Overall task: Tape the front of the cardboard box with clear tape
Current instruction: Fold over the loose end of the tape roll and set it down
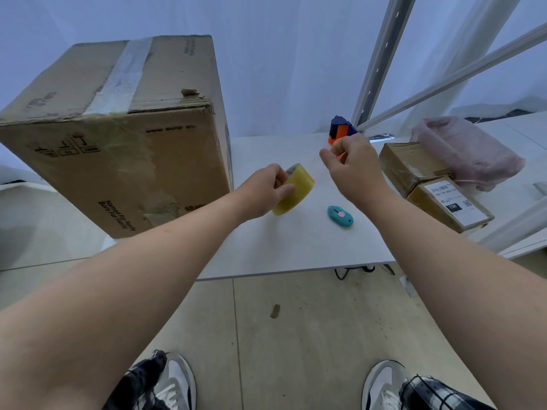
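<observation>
My left hand (260,192) grips the tape roll (293,193) above the table (296,250), just right of the box (118,137). My right hand (352,170), right of the roll, is curled with thumb and fingertips pinched; I judge it holds the drawn-out tape end, though the clear strip doesn't show. To do this well, I'd keep the strip taut and untwisted, carry it left to the box's near face, and press it down from one edge. The cutter (340,216) lies below my right hand.
</observation>
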### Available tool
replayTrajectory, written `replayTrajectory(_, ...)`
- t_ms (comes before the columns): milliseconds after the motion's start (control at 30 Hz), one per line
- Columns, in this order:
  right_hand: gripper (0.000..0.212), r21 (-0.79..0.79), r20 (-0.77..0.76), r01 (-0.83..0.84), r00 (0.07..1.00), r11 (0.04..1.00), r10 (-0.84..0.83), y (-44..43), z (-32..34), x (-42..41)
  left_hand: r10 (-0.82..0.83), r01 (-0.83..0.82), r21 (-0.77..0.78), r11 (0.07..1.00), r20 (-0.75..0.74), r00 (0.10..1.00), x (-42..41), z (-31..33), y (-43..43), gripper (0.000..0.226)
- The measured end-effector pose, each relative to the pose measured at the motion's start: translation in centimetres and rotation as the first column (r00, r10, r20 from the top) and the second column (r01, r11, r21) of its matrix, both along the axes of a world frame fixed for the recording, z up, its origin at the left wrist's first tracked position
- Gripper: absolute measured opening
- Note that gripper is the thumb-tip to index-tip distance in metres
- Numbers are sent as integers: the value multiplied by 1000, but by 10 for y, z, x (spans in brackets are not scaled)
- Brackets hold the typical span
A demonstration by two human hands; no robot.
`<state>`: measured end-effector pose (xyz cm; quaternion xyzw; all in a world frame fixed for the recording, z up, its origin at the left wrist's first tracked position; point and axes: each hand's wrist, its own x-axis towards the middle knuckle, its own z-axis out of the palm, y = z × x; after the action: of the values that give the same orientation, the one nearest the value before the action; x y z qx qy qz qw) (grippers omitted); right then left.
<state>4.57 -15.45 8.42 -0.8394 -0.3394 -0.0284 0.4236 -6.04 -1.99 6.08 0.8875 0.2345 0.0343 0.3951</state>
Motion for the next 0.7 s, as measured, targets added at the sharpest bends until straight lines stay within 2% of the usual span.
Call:
replayTrajectory(167,13,-56,32,-105,994,993,107,1,4,-4,31,-31,-17,999,-25,999,0,-6,0,24)
replayTrajectory(267,17,-86,61,-152,986,985,158,5,10,-7,74,-75,-127,989,-10,997,1,-5,-1,36)
replayTrajectory(400,22,-99,95,-218,969,971,227,11,15,-10,58,-34,-189,981,123,991,1,8,0,52)
replayTrajectory(467,25,-93,106,-232,965,968,241,13,14,-12,41,6,-231,973,200,979,-1,16,1,41)
replayTrajectory(567,17,-113,133,-225,962,968,240,14,13,-11,77,10,-318,948,259,963,-4,21,4,18)
replayTrajectory(700,12,-151,136,-247,954,957,267,14,15,-13,95,15,-344,939,302,949,-5,21,3,13)
